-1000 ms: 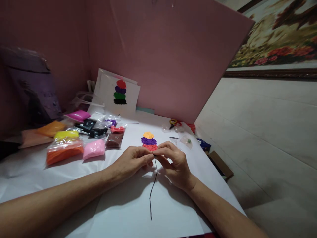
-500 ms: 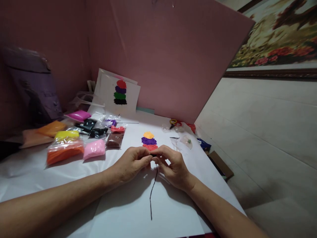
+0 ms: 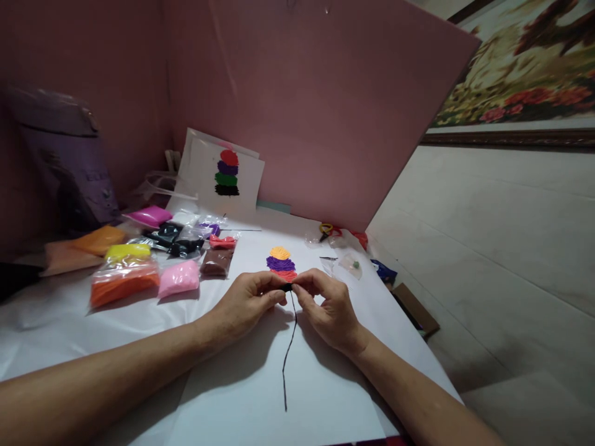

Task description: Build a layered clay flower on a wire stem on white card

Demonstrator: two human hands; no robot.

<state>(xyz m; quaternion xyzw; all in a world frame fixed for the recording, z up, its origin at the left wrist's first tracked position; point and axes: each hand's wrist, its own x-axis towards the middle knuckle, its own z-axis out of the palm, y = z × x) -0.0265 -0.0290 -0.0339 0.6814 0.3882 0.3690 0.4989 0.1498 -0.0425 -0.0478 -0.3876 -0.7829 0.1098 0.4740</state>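
A small black piece of clay [image 3: 287, 287] is pinched between the fingertips of both hands. My left hand [image 3: 253, 298] grips its left end, and my right hand [image 3: 323, 300] closes on its right end. Just beyond the fingers, a stack of textured orange, purple and coral clay patches [image 3: 281, 264] lies on white paper [image 3: 279, 396]. The lower edge of the coral patch is hidden by the fingers. A thin dark line [image 3: 284, 371] runs down the paper from beneath the black piece.
Several bags of coloured clay [image 3: 179, 279] lie to the left. A sheet with red, purple, green and black patches [image 3: 248, 179] leans at the back. Yellow- and red-handled scissors [image 3: 326, 230] and a clear packet [image 3: 351, 265] are right of the patches. A purple bag [image 3: 74, 167] stands far left.
The fingertips have shifted slightly upward, and the right fingers have moved a little apart from the left, showing more of the black piece. The view has shifted slightly.
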